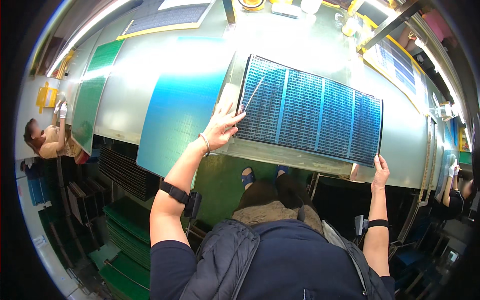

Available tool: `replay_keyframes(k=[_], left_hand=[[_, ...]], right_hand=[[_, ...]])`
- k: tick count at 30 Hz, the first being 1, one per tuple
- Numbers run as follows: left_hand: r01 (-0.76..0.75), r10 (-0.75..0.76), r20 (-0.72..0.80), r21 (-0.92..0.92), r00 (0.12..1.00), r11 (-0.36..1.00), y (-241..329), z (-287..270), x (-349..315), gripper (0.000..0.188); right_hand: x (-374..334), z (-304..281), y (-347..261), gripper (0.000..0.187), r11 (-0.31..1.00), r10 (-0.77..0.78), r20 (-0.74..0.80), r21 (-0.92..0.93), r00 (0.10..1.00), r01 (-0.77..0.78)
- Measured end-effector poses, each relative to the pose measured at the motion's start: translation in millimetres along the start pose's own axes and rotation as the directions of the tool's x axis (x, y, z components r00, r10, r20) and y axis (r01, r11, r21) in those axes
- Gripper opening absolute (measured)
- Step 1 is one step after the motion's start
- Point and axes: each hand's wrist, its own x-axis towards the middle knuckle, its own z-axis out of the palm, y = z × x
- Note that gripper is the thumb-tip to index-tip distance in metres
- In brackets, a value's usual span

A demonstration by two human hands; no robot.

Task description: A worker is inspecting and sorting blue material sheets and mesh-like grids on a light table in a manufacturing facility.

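Note:
A thin dark rectangular panel (pixel 310 107) with a fine blue grid in columns lies at a slant over the pale worktop, close to its front edge. My left hand (pixel 220 131) is at the panel's left edge, fingers spread, the index fingertip touching the edge. No closed grip shows there. At the near right corner, my right hand (pixel 380 172) pinches the panel between thumb and fingers. Whether the whole panel rests on the worktop or is partly raised, I cannot tell.
A large shiny blue sheet (pixel 182 100) lies left of the panel, overhanging the front edge. Further left is a green sheet (pixel 97 92), with a gloved co-worker (pixel 52 137) beside it. Stacked green boards (pixel 127 235) stand low left. A metal post (pixel 392 26) rises at the back right.

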Motion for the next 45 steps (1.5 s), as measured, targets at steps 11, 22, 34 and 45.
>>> replay_keyframes(k=[11,22,34,45], left_hand=[[0.068,-0.063,0.090,-0.052,0.994,0.996,3,-2,-1,0.066],[0.082,-0.075,0.093,-0.078,0.993,0.994,5,-1,-3,0.068],[0.143,-0.136,0.085,-0.081,0.987,0.986,10,2,-1,0.069],[0.208,-0.217,0.142,0.072,0.966,0.975,18,-3,-3,0.076]], right_hand=[[0,1,5,0.026,1.000,0.004,-0.029,0.014,1.000,-0.004],[-2,1,8,0.024,1.000,-0.005,-0.045,0.016,0.999,0.005],[-2,4,4,0.023,0.999,-0.031,-0.059,0.033,0.998,0.033],[48,34,-105,0.073,0.984,0.121,0.459,0.064,0.880,-0.168]])
